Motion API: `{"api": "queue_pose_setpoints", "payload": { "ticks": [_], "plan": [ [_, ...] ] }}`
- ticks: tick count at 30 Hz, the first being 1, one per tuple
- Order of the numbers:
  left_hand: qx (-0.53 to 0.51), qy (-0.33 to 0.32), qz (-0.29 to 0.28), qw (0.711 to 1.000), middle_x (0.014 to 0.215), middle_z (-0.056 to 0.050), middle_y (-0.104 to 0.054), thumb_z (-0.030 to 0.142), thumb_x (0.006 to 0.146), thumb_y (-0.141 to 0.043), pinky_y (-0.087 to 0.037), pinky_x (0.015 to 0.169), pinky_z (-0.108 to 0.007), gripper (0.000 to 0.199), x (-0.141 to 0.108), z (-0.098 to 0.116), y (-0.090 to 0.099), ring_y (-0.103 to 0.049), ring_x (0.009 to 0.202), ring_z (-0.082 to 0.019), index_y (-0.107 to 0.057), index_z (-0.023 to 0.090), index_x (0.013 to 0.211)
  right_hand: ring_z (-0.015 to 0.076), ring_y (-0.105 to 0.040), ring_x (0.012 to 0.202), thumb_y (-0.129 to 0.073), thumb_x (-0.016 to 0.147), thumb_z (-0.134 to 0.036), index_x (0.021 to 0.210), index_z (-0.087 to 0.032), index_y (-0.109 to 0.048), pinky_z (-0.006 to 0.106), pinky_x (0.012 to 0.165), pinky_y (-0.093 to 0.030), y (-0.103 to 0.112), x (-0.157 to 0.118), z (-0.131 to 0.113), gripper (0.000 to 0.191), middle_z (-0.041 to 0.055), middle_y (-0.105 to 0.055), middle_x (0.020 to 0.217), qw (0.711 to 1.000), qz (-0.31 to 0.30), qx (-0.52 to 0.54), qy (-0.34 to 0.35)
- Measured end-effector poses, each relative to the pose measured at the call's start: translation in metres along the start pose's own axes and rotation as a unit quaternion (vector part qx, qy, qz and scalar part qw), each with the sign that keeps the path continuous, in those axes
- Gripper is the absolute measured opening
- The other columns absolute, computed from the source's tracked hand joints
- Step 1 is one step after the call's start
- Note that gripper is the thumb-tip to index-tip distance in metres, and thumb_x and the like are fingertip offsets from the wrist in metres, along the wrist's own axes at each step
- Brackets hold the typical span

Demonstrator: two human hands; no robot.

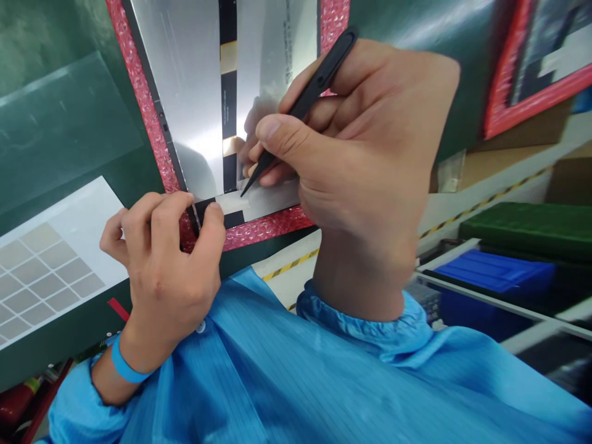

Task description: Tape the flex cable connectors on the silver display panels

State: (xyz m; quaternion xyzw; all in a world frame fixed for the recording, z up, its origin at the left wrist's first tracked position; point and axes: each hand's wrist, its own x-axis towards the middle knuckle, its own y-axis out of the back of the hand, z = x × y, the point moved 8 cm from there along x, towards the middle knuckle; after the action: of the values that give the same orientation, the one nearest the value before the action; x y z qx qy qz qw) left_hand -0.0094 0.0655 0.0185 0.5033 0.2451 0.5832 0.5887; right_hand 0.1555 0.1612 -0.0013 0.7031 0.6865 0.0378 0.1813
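Note:
Held like a pen, a pair of black tweezers [319, 80] is in my right hand [365, 154]. The tips meet a pale strip [231, 200] along the near edge of a silvery flat panel [180, 80]. Black sections lie beside this strip. My left hand [169, 265] has its fingers bent over the panel's near left corner, with the thumb on the near edge and the fingertips at the side edge. Pink bubble wrap [272, 225] borders the panel from beneath. My right hand covers part of the panel's right side.
On the green work surface [143, 166] at left lie a white sheet with grey squares [108, 200] and a clear film [69, 111]. Another panel in a pink-red border [493, 111] is at upper right. Below right stands a blue bin [494, 271] by a rack.

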Motion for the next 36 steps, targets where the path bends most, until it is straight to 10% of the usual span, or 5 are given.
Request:
{"api": "queue_pose_setpoints", "payload": {
  "ticks": [19, 26, 31, 36],
  "plan": [
    [0.055, -0.004, -0.014, 0.998, 0.13, -0.015, -0.073, 0.011, 0.102, -0.065, -0.034, 0.111, -0.056, 0.031, -0.004, 0.004, -0.001, -0.06, 0.129, -0.033, -0.076, 0.021, 0.13, 0.0178, -0.07, 0.054, -0.082, 0.084, -0.025, 0.08, -0.03, -0.067, 0.029, 0.046, -0.059, -0.007, -0.008, 0.0, 0.017, -0.0032, -0.074, 0.069, 0.998, 0.059, 0.027, 0.023],
    [0.138, -0.011, -0.033, 0.99, 0.13, -0.01, -0.074, 0.014, 0.103, -0.06, -0.039, 0.112, -0.054, 0.032, -0.013, 0.0, -0.005, -0.061, 0.129, -0.03, -0.076, 0.023, 0.13, 0.032, -0.072, 0.056, -0.088, 0.068, -0.037, 0.066, -0.039, -0.07, 0.049, 0.049, -0.061, 0.015, -0.006, 0.002, 0.018, 0.0042, -0.073, 0.066, 0.988, 0.146, 0.042, -0.031],
    [0.155, -0.026, -0.072, 0.985, 0.141, -0.01, -0.07, 0.016, 0.105, -0.054, -0.045, 0.112, -0.057, 0.041, -0.018, 0.0, -0.014, -0.057, 0.138, -0.031, -0.07, 0.024, 0.141, 0.0255, -0.071, 0.065, -0.074, 0.089, -0.029, 0.07, -0.034, -0.068, 0.047, 0.068, -0.063, 0.014, 0.045, -0.049, 0.02, 0.0004, -0.072, 0.07, 0.986, 0.123, 0.054, 0.103],
    [0.155, -0.028, -0.091, 0.983, 0.139, -0.011, -0.07, 0.017, 0.102, -0.057, -0.05, 0.114, -0.061, 0.055, -0.014, 0.003, -0.016, -0.06, 0.136, -0.033, -0.06, 0.031, 0.156, 0.0235, -0.079, 0.081, -0.042, 0.105, -0.019, 0.092, -0.022, -0.063, 0.035, 0.073, -0.064, -0.064, 0.152, -0.091, 0.025, 0.013, -0.08, 0.101, 0.976, -0.001, -0.191, 0.105]
  ]
}}
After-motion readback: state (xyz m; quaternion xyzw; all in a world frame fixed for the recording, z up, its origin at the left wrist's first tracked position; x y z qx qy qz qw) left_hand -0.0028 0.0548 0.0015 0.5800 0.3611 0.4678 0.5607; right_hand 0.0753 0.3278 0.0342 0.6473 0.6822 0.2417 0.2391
